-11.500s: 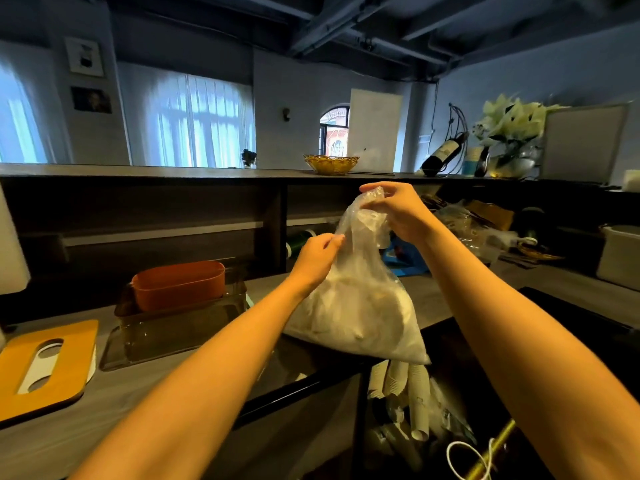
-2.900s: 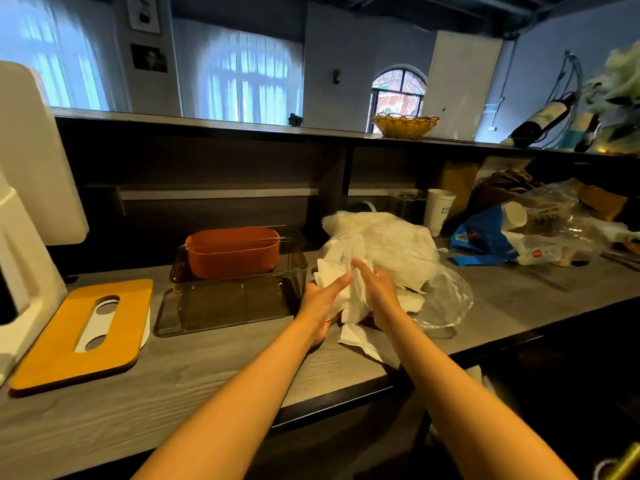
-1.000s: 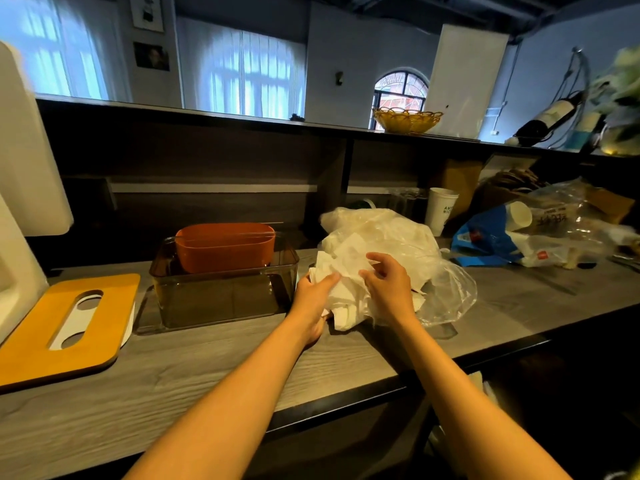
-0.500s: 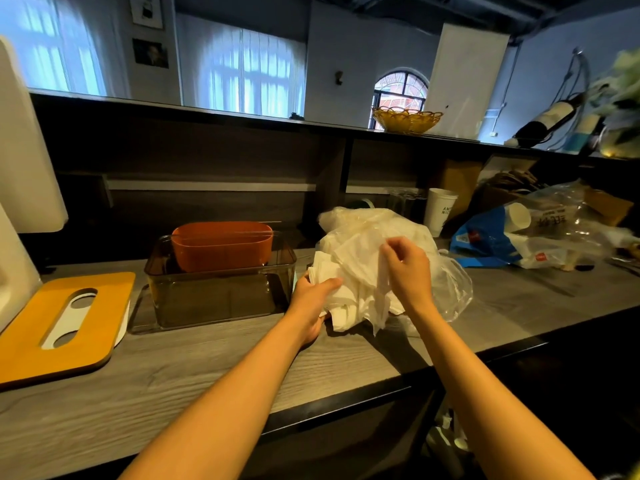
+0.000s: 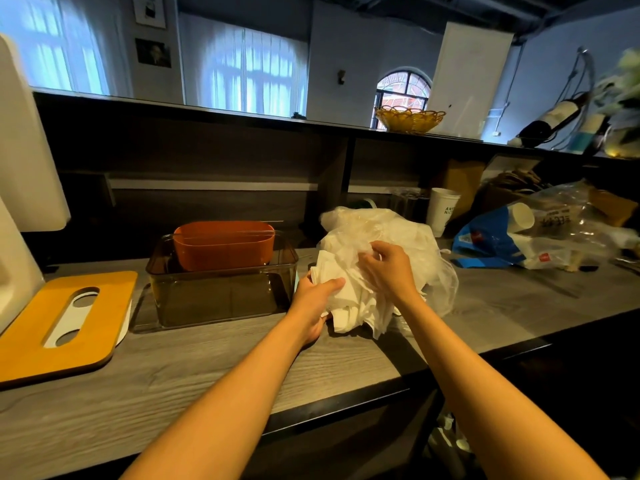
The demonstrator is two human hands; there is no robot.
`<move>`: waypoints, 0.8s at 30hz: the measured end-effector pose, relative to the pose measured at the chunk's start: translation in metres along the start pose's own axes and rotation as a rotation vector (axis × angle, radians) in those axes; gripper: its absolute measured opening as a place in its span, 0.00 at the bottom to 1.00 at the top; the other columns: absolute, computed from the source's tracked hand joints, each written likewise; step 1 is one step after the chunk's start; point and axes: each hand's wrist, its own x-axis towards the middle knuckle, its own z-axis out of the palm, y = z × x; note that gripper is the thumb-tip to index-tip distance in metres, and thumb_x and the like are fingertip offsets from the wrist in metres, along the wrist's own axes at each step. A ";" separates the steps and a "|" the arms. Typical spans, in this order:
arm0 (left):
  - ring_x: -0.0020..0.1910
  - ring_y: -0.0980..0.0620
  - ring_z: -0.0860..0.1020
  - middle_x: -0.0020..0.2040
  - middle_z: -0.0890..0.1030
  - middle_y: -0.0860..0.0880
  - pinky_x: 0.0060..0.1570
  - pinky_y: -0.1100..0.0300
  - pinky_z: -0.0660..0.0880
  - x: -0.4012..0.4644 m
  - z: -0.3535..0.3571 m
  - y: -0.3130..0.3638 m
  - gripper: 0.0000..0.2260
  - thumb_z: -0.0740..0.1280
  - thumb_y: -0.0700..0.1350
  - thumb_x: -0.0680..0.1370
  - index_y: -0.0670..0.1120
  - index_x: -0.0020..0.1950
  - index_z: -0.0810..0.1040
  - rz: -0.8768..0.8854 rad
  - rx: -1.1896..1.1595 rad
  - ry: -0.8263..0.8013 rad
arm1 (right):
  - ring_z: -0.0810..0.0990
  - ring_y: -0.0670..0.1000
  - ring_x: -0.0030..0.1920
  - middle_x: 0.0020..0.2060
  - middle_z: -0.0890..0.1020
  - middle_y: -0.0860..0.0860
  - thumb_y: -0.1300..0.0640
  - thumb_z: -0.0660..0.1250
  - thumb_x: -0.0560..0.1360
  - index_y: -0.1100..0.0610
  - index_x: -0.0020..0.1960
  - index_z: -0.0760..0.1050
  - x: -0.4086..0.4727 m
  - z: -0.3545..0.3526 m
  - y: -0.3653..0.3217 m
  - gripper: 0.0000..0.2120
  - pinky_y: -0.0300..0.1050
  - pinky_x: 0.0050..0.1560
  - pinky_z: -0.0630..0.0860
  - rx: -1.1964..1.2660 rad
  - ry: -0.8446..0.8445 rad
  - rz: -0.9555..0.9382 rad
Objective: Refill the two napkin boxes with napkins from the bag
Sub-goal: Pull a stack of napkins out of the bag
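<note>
A clear plastic bag (image 5: 401, 233) of white napkins (image 5: 353, 306) lies on the grey wooden counter (image 5: 207, 368). My left hand (image 5: 317, 303) grips the left side of the napkin bundle, thumb on top. My right hand (image 5: 388, 268) pinches napkins and bag film at the bundle's top. Left of the bundle stands a smoky transparent napkin box (image 5: 221, 292), open, with an orange box (image 5: 223, 245) right behind it. An orange lid with an oval slot (image 5: 62, 327) lies flat at far left.
A white paper cup (image 5: 443, 211) stands behind the bag. A blue and clear bag holding cups (image 5: 519, 237) lies at right. A white appliance (image 5: 20, 174) fills the left edge. The raised shelf above carries a yellow basket (image 5: 410, 120) and a wine bottle (image 5: 554, 121).
My right hand dropped from lifting a napkin above the bundle back onto its top. My left hand kept its hold on the bundle's left side.
</note>
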 end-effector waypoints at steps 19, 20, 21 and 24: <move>0.49 0.46 0.81 0.52 0.82 0.45 0.43 0.51 0.79 -0.002 -0.003 0.002 0.12 0.68 0.35 0.78 0.47 0.58 0.73 -0.033 -0.077 -0.005 | 0.76 0.50 0.42 0.44 0.79 0.55 0.57 0.59 0.82 0.62 0.54 0.75 -0.044 -0.017 0.008 0.09 0.42 0.42 0.73 0.125 -0.151 0.255; 0.49 0.46 0.81 0.53 0.82 0.45 0.44 0.50 0.79 -0.002 -0.004 0.001 0.12 0.68 0.35 0.78 0.47 0.59 0.73 -0.032 -0.080 -0.006 | 0.76 0.49 0.44 0.45 0.79 0.52 0.58 0.60 0.82 0.62 0.54 0.75 -0.049 -0.017 0.011 0.08 0.41 0.44 0.73 0.107 -0.136 0.232; 0.50 0.46 0.82 0.53 0.82 0.44 0.44 0.50 0.79 -0.002 -0.003 0.002 0.12 0.67 0.35 0.78 0.47 0.59 0.73 -0.031 -0.084 -0.008 | 0.77 0.48 0.46 0.45 0.79 0.49 0.58 0.61 0.81 0.60 0.55 0.74 -0.053 -0.017 0.014 0.07 0.40 0.45 0.72 0.091 -0.121 0.203; 0.50 0.46 0.82 0.54 0.82 0.44 0.43 0.51 0.79 -0.002 -0.004 0.001 0.12 0.67 0.35 0.79 0.47 0.60 0.74 -0.035 -0.095 -0.016 | 0.76 0.44 0.48 0.47 0.77 0.44 0.56 0.64 0.80 0.56 0.57 0.74 -0.061 -0.015 0.019 0.08 0.38 0.46 0.70 -0.040 -0.121 0.100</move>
